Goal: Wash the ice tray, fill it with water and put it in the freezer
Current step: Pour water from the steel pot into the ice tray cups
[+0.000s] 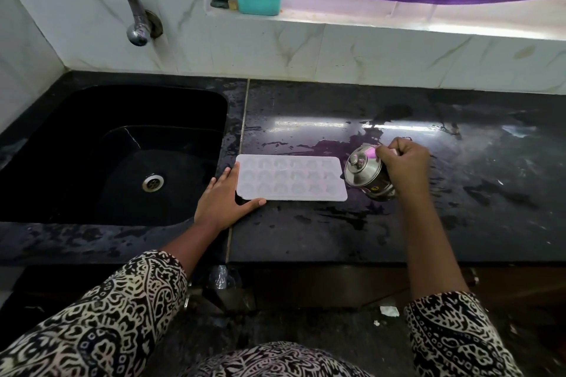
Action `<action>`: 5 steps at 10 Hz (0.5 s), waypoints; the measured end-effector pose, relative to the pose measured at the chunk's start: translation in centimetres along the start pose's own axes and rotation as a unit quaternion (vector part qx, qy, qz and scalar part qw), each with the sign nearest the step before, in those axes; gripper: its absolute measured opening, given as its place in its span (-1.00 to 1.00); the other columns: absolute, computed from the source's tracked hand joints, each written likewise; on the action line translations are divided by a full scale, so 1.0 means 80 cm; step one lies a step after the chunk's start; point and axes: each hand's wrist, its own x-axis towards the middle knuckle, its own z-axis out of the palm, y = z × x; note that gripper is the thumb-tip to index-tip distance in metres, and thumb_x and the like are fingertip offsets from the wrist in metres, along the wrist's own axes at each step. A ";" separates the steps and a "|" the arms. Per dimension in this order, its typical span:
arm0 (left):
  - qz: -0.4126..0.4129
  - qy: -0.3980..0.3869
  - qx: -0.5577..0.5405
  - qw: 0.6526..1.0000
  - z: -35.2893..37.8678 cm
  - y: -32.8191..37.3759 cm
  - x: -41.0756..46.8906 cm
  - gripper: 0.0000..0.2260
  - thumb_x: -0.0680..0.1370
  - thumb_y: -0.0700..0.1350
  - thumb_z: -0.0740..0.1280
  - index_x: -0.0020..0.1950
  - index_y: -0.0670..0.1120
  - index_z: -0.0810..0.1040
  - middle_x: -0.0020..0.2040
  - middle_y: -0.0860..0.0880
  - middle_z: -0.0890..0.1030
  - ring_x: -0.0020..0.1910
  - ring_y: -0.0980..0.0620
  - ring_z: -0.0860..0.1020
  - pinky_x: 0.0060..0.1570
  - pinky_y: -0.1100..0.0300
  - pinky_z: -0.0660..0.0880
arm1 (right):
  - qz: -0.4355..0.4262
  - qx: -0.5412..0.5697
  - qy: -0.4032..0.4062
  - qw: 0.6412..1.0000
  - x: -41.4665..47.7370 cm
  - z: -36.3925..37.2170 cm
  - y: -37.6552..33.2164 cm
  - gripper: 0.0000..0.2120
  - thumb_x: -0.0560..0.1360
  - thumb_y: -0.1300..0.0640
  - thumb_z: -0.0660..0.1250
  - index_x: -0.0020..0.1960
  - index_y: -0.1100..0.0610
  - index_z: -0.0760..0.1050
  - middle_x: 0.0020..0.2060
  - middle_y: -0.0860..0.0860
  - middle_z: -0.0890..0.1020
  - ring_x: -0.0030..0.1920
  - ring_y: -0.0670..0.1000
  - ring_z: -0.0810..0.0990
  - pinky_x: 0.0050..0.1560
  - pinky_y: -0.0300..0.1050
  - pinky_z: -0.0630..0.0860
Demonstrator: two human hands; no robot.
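While the tray (291, 178) is lying flat on the wet black table (306, 239) at mid-frame, just right of the sink (92, 147), the left hand (223, 202) is resting against its left end, fingers (231, 171) straight and thumb along the near edge. The right hand (404, 159) is gripping a jug (364, 174), fingers curled round it, holding it tilted just beside the tray's right end.

Home kitchen: black sink (196, 95), wall tap (122, 0), dark stone counter (428, 223), tiled backsplash (367, 55).
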 end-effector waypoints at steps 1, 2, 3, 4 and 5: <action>0.000 0.002 0.000 1.000 0.001 -0.001 0.000 0.07 0.29 0.57 0.08 0.61 -0.01 -0.11 0.60 -0.06 0.12 0.57 0.07 0.03 0.52 0.07 -0.05 | -0.014 -0.021 -0.003 1.000 0.001 -0.002 -0.002 -0.64 0.36 0.25 0.40 -0.48 0.08 0.29 -0.57 -0.06 0.32 -0.50 -0.08 0.26 -0.41 -0.23 0.26; -0.001 0.000 0.002 1.000 0.001 -0.001 0.000 0.08 0.28 0.58 0.06 0.61 -0.01 -0.11 0.60 -0.07 0.12 0.57 0.07 0.03 0.52 0.06 -0.04 | -0.024 -0.035 -0.004 0.999 0.001 -0.004 -0.006 -0.63 0.37 0.25 0.40 -0.48 0.06 0.28 -0.56 -0.06 0.32 -0.50 -0.08 0.26 -0.41 -0.23 0.25; -0.001 0.000 0.002 1.000 0.001 -0.001 0.000 0.08 0.28 0.58 0.06 0.61 -0.02 -0.12 0.59 -0.07 0.12 0.57 0.07 0.03 0.52 0.06 -0.04 | -0.033 -0.048 -0.006 0.998 0.000 -0.003 -0.010 -0.64 0.37 0.25 0.39 -0.48 0.06 0.29 -0.56 -0.05 0.33 -0.49 -0.08 0.27 -0.41 -0.23 0.25; 0.000 0.002 -0.001 1.000 0.001 -0.001 0.000 0.07 0.28 0.58 0.06 0.61 -0.01 -0.10 0.60 -0.05 0.13 0.57 0.07 0.03 0.53 0.05 -0.04 | -0.042 -0.057 -0.009 0.997 0.000 -0.003 -0.014 -0.64 0.38 0.25 0.39 -0.47 0.08 0.28 -0.55 -0.04 0.33 -0.48 -0.07 0.27 -0.40 -0.23 0.25; 0.003 0.004 -0.004 1.000 0.002 -0.001 0.001 0.06 0.28 0.57 0.07 0.61 -0.01 -0.09 0.59 -0.04 0.13 0.57 0.07 0.03 0.53 0.04 -0.03 | -0.040 -0.061 -0.009 0.997 0.000 -0.004 -0.016 -0.64 0.39 0.23 0.39 -0.47 0.08 0.29 -0.54 -0.03 0.35 -0.47 -0.06 0.29 -0.39 -0.23 0.26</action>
